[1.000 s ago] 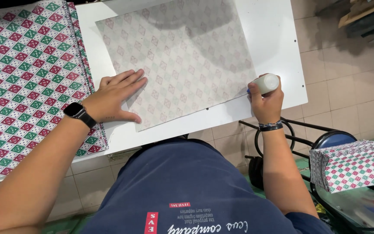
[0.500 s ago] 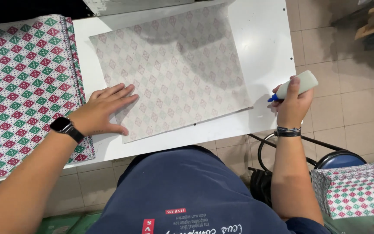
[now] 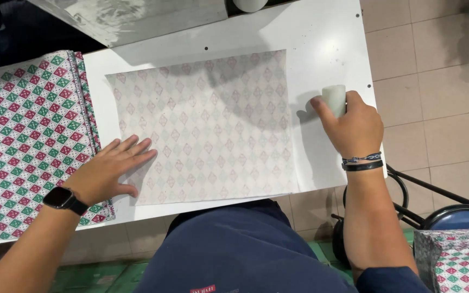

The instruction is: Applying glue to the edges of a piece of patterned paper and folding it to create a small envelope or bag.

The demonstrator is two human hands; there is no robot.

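A sheet of patterned paper (image 3: 213, 119) lies pale side up on the white table (image 3: 327, 38), showing faint diamonds. My left hand (image 3: 107, 173) rests flat on its near left corner, fingers spread, with a black watch on the wrist. My right hand (image 3: 354, 125) is closed around a white glue stick (image 3: 334, 99), held upright just past the sheet's right edge over bare table. Two dark bracelets circle that wrist.
A stack of red and green diamond-patterned sheets (image 3: 28, 135) lies left of the pale sheet. More folded patterned pieces (image 3: 457, 260) sit on a blue stool at lower right. A grey metal board (image 3: 131, 19) lies at the table's far edge.
My right hand has carried the glue stick from the sheet's near right corner up along the right edge. My left hand still presses the near left corner.
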